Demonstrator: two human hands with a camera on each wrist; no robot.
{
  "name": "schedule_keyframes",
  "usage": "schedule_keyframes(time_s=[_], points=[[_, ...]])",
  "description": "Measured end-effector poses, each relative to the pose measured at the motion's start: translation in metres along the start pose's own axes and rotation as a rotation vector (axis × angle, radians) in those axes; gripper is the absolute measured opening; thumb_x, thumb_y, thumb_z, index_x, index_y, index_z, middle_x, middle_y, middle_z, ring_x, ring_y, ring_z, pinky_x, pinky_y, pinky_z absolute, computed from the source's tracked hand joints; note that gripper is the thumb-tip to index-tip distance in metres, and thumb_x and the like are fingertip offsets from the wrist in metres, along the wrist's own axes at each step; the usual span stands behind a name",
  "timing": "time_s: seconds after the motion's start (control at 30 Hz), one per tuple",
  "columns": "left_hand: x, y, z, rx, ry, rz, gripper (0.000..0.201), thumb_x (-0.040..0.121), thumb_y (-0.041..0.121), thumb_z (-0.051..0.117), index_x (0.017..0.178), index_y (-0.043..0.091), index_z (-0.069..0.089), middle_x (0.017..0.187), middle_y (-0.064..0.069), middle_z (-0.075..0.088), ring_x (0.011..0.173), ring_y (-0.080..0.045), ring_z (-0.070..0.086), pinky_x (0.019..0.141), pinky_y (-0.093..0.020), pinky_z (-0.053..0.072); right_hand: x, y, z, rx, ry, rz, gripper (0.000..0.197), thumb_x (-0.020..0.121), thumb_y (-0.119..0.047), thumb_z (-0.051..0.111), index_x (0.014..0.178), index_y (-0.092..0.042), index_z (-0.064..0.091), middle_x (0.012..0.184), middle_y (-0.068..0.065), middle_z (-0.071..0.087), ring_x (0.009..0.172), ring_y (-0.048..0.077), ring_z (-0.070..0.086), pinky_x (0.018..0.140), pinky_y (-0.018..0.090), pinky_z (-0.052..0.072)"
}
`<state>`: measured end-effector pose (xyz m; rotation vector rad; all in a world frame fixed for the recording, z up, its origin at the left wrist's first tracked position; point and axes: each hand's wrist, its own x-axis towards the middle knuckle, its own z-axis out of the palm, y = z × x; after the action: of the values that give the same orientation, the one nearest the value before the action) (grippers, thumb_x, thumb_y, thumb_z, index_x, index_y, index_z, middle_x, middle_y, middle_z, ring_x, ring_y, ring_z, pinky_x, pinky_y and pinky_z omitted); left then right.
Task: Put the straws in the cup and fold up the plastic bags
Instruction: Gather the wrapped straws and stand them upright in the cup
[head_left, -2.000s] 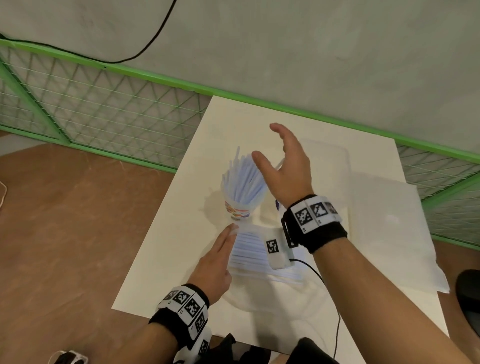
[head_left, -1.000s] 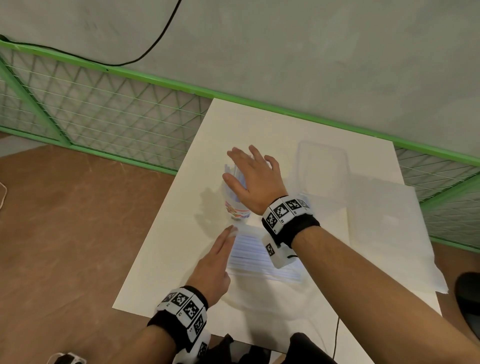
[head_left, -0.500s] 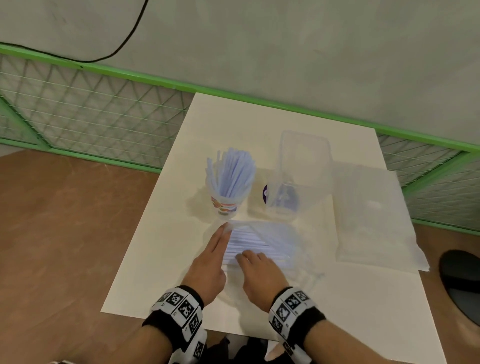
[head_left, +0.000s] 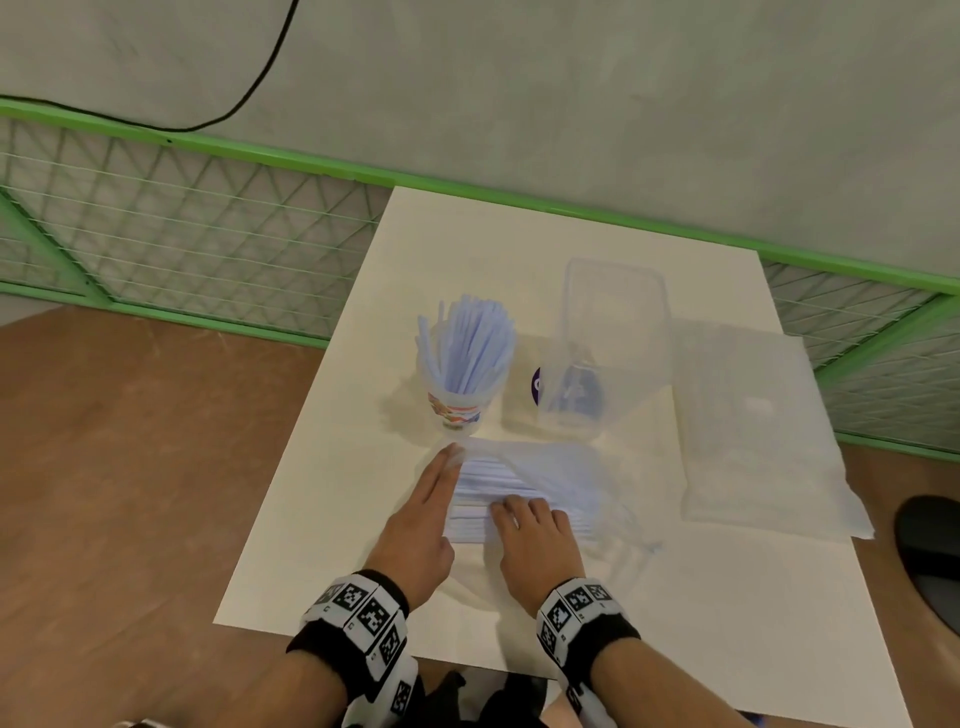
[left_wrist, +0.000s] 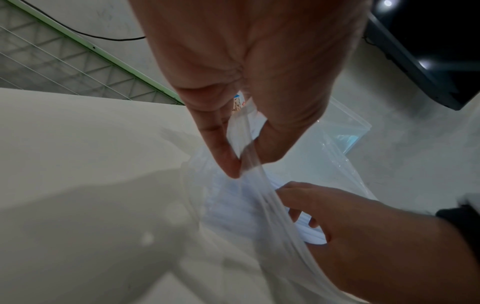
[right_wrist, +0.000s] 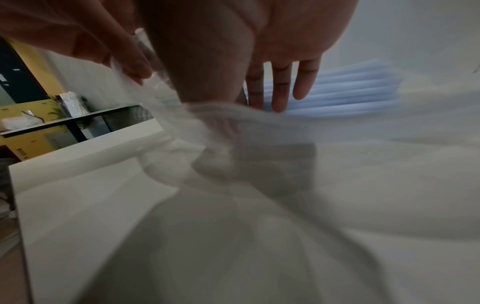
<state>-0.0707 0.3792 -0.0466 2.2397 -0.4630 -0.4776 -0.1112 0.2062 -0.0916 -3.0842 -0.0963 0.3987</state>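
left grip (left_wrist: 235, 162) pinches my clear plastic bag's (head_left: 587, 467) mouth; right grip (head_left: 530, 540), fingers seemingly straight, reaches the pale blue straws (right_wrist: 345, 90) lying crosswise inside.

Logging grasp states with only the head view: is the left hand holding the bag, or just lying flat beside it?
Observer: Holding. The left wrist view shows the left hand pinching the clear bag by its rim, between thumb and forefinger.
Operator: And the right hand?
Observer: In the right wrist view the right hand has straight fingers laid on the blue straws.
Operator: Inside the bag?
Observer: It looks so. In the left wrist view the pinched rim is raised as a strip, and the right hand's fingers pass under it.
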Motion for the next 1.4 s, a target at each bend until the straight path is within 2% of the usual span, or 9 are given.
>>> schedule_keyframes(time_s=[0.27,0.43,0.5,0.6,0.67,0.77,0.87,1.1,1.4], points=[[-0.002,0.001,-0.004,-0.005,0.003,0.007,0.101,0.074,-0.013,0.049,0.154,0.035,0.012,0.157,0.031,-0.004,0.128,-0.008,0.046,0.095,-0.027,0.05,0.008,-0.006,-0.001,0.021,-0.017,0.035,0.056,0.057,-0.014,0.075,0.112,-0.017,0.064,0.105,0.001,0.066,0.09,0.026,0.064,0.075,0.04,0.053],[-0.002,0.002,-0.007,-0.005,0.011,0.003,0.1,0.073,-0.014,0.048,0.154,0.034,0.012,0.157,0.031,-0.004,0.129,-0.008,0.045,0.095,-0.027,0.051,0.009,-0.008,-0.004,0.017,-0.062,0.025,0.048,0.083,-0.012,0.054,0.13,-0.016,0.05,0.132,0.004,0.052,0.117,0.029,0.052,0.097,0.042,0.041],[-0.002,0.003,-0.007,-0.007,0.014,0.0,0.099,0.073,-0.014,0.048,0.153,0.034,0.013,0.157,0.03,-0.003,0.128,-0.009,0.046,0.095,-0.024,0.05,0.011,-0.007,-0.003,0.006,-0.044,0.016,0.047,0.085,-0.012,0.051,0.132,-0.017,0.047,0.135,0.004,0.05,0.12,0.029,0.049,0.1,0.042,0.038],[-0.003,0.004,-0.009,-0.016,0.012,-0.018,0.1,0.073,-0.014,0.048,0.153,0.034,0.013,0.157,0.029,-0.002,0.125,-0.012,0.047,0.093,-0.016,0.045,0.012,-0.008,-0.005,0.045,-0.063,0.045,0.049,0.078,-0.013,0.059,0.127,-0.019,0.054,0.125,0.002,0.058,0.112,0.028,0.056,0.095,0.042,0.043],[-0.003,0.003,-0.009,-0.023,0.011,-0.015,0.101,0.072,-0.014,0.048,0.153,0.034,0.013,0.157,0.03,-0.002,0.126,-0.011,0.046,0.094,-0.017,0.045,0.012,-0.009,-0.004,0.061,-0.056,0.056,0.05,0.072,-0.014,0.064,0.122,-0.019,0.058,0.118,0.002,0.062,0.106,0.027,0.06,0.09,0.042,0.047],[-0.003,0.003,-0.009,-0.022,0.012,0.002,0.101,0.072,-0.015,0.047,0.153,0.033,0.013,0.157,0.031,-0.004,0.131,-0.008,0.042,0.099,-0.025,0.047,0.014,-0.01,-0.005,0.047,-0.05,0.047,0.047,0.079,-0.014,0.058,0.125,-0.018,0.054,0.124,0.004,0.058,0.113,0.029,0.056,0.096,0.043,0.042],[-0.003,0.002,-0.008,-0.015,0.016,0.003,0.101,0.072,-0.015,0.047,0.154,0.034,0.013,0.157,0.032,-0.005,0.133,-0.006,0.041,0.1,-0.028,0.047,0.016,-0.01,-0.007,0.03,-0.036,0.035,0.041,0.083,-0.016,0.053,0.124,-0.017,0.054,0.127,0.005,0.055,0.117,0.03,0.053,0.098,0.043,0.04],[-0.003,0.004,-0.009,-0.016,0.013,-0.024,0.1,0.074,-0.015,0.047,0.154,0.034,0.01,0.156,0.032,-0.006,0.129,-0.011,0.045,0.099,-0.02,0.045,0.018,-0.009,-0.01,0.043,-0.05,0.03,0.048,0.092,-0.021,0.043,0.139,-0.019,0.039,0.139,0.002,0.046,0.128,0.026,0.043,0.107,0.04,0.031],[-0.003,0.004,-0.01,-0.019,0.006,-0.025,0.1,0.075,-0.013,0.048,0.154,0.034,0.009,0.156,0.032,-0.006,0.128,-0.009,0.046,0.096,-0.018,0.045,0.023,-0.008,-0.011,-0.007,-0.11,0.009,0.04,0.091,-0.024,0.047,0.13,-0.016,0.049,0.133,0.003,0.052,0.125,0.027,0.046,0.104,0.039,0.033]])
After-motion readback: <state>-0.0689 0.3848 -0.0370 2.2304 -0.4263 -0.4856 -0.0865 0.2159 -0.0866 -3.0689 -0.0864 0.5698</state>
